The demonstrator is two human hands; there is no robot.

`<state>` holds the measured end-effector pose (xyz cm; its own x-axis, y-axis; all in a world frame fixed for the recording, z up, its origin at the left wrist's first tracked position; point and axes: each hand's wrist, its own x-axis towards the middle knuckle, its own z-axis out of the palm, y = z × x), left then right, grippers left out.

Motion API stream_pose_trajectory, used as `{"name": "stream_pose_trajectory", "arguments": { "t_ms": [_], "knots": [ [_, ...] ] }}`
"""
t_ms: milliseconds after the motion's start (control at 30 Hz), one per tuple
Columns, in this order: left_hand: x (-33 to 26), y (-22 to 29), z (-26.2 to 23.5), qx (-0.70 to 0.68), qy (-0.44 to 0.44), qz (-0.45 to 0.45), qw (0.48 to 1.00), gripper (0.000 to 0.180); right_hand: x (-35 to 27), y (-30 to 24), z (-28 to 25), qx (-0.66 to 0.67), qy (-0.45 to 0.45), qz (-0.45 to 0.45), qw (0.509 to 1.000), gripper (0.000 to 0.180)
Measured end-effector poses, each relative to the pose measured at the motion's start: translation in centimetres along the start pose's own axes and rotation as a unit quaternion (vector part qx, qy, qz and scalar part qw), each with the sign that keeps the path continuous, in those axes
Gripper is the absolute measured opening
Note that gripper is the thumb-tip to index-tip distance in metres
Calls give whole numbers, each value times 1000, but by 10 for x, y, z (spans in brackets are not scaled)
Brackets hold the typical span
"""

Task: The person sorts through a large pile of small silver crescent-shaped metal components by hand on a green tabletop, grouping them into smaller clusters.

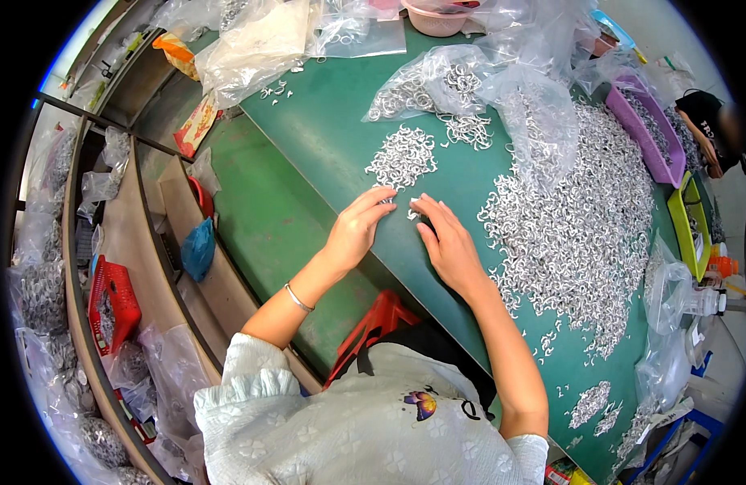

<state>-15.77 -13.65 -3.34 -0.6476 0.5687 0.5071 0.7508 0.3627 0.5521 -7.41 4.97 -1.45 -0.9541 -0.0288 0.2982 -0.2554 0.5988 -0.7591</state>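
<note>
My left hand (358, 228) and my right hand (447, 241) rest on a green table (324, 129), fingertips nearly meeting over a few small silver metal rings (411, 213). The fingers of both hands are spread and flat on the surface; I cannot tell whether either pinches a ring. Just beyond the fingertips lies a small heap of rings (401, 158). A very large spread of the same rings (575, 218) covers the table to the right of my right hand. A thin bracelet (297, 298) circles my left wrist.
Clear plastic bags (478, 85) holding rings lie at the table's far side. A purple tray (648, 133) and a yellow-green tray (691, 226) stand at the right. Another person (708, 129) is at the far right. A red basket (112, 303) sits on the shelves at the left.
</note>
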Motion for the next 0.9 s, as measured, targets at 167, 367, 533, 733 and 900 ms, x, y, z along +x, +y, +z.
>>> {"name": "stream_pose_trajectory", "arguments": {
  "t_ms": [167,367,533,733,900],
  "knots": [
    [6,0,-1,1,6,25,1000,18,-10,-4,-5,11,-2,1,1000,34],
    [-1,24,-6,-102,152,-72,981,7,-5,-2,-1,-19,-12,-20,1000,38],
    [-60,82,-7,-512,105,-447,726,53,-10,-13,-12,23,-20,-5,1000,39],
    [-92,37,29,-704,-165,-599,345,56,-16,-13,3,21,-60,-43,997,41],
    [-95,-8,43,-872,-254,-388,157,66,-38,-30,8,51,-109,-66,991,46]
  ]
}}
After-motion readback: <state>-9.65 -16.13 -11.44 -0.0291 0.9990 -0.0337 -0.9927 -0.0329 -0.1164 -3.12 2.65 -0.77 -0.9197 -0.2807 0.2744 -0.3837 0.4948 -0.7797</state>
